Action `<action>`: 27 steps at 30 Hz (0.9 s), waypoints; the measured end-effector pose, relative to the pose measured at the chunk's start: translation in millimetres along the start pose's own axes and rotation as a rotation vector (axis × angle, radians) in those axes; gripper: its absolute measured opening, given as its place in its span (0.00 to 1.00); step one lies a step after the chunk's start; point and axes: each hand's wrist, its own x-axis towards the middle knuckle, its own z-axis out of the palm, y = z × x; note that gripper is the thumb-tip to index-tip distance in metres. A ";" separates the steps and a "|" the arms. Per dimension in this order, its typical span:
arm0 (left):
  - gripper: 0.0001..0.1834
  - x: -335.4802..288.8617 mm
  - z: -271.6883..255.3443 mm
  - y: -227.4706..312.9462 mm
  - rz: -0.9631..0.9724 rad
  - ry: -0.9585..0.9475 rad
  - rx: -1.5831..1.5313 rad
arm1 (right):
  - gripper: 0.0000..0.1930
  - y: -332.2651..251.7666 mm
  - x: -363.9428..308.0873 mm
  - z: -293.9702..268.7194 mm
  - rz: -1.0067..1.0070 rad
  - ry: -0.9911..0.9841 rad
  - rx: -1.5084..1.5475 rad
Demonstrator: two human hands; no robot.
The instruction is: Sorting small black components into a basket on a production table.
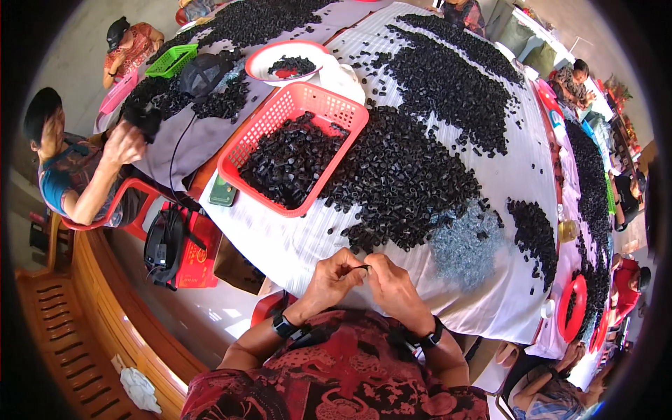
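Note:
My left hand (331, 277) and my right hand (392, 285) meet above the near edge of the white-covered table. Between their pinched fingertips is a small black piece (365, 267), mostly hidden, so its exact shape cannot be made out. Just beyond my hands spreads a heap of small black ring-like pieces (406, 175). To its right lies a pile of small clear, bluish pieces (465, 248). A red plastic basket (234, 171) with more black pieces inside stands beyond my left hand.
A green phone-like object (222, 192) lies beside the basket, and a white red-rimmed basin (260, 68) stands behind it. A smaller black heap (533, 234) is at right. A wooden bench (105, 294) and a black bag (165, 245) are at lower left. Several people sit around the tables.

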 end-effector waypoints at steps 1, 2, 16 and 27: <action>0.02 0.1 0.3 -1.2 0.002 0.012 -0.012 | 0.09 2.0 0.7 1.1 -0.038 -0.013 -0.039; 0.02 0.3 0.4 -1.8 0.004 0.024 -0.025 | 0.10 3.1 1.5 1.6 -0.075 -0.026 -0.078; 0.05 2.4 4.8 -1.9 0.008 0.114 -0.085 | 0.15 -1.3 5.2 4.1 -0.190 -0.067 -0.285; 0.08 1.9 6.6 -16.5 0.002 0.254 -0.023 | 0.14 13.4 3.0 34.2 -0.230 0.069 -0.457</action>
